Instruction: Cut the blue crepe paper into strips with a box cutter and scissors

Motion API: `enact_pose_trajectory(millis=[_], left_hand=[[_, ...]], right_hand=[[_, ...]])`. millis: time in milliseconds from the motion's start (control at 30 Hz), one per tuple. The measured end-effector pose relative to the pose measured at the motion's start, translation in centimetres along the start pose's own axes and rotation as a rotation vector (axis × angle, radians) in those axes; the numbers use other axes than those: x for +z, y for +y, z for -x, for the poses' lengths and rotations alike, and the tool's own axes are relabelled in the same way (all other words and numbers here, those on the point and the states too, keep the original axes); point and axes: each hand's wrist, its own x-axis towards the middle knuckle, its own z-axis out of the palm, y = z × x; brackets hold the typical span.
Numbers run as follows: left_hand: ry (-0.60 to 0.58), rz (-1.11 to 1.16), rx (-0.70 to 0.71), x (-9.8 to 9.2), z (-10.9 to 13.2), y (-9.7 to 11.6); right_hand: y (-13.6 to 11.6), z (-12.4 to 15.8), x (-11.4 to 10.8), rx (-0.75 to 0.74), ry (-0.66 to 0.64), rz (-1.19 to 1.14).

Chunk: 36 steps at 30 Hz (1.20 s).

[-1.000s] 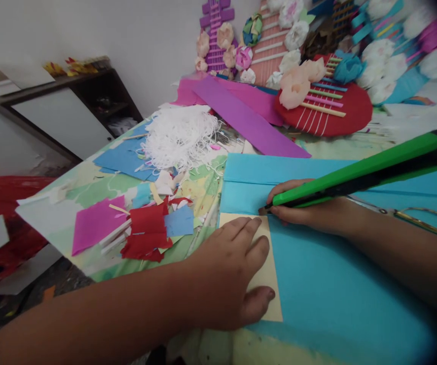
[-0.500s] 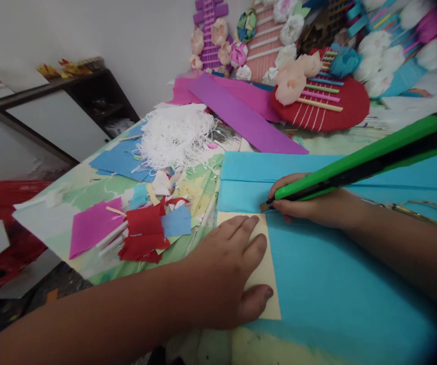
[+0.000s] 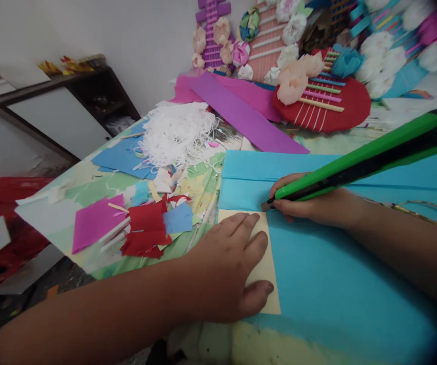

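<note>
My left hand (image 3: 228, 266) lies flat, fingers together, pressing a cream paper rectangle (image 3: 267, 284) onto a large light-blue paper sheet (image 3: 336, 284). My right hand (image 3: 310, 203) grips a long green and black utility knife (image 3: 363, 162). Its tip touches the blue sheet at the cream piece's top right corner, just beyond my left fingertips.
Paper scraps in pink (image 3: 95, 220), red (image 3: 144, 228) and blue (image 3: 178, 218) lie left of the sheet. A heap of white shredded strips (image 3: 178, 132), a purple strip (image 3: 245, 119) and paper-flower crafts (image 3: 317, 91) stand behind. Scissors (image 3: 420, 208) rest at right. The table edge drops off at left.
The hands and knife have barely shifted; the knife tip stays at the cream piece's top corner. The view moved slightly.
</note>
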Motion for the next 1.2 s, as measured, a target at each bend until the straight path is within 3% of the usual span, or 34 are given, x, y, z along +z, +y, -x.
enact_pose_trajectory(millis=[200, 400, 600, 833, 1000, 1200], left_hand=[[0.016, -0.044, 0.012, 0.0, -0.1, 0.0], [0.022, -0.069, 0.066, -0.1, -0.1, 0.0], [0.026, -0.08, 0.108, -0.3, 0.4, 0.4], [0.02, -0.093, 0.059, -0.5, 0.7, 0.8], [-0.12, -0.077, 0.279, -0.8, 1.4, 1.1], [-0.147, -0.121, 0.379, -1.6, 1.8, 1.0]], right_hand=[[-0.1, 0.1, 0.2, -0.022, -0.003, -0.005], [1.2, -0.1, -0.1, -0.007, 0.127, -0.16], [1.6, -0.4, -0.2, -0.009, 0.108, -0.254], [2.0, -0.4, -0.2, 0.0, 0.115, -0.28], [1.8, -0.4, -0.2, -0.009, 0.101, -0.338], [1.5, -0.4, -0.1, -0.007, 0.115, -0.391]])
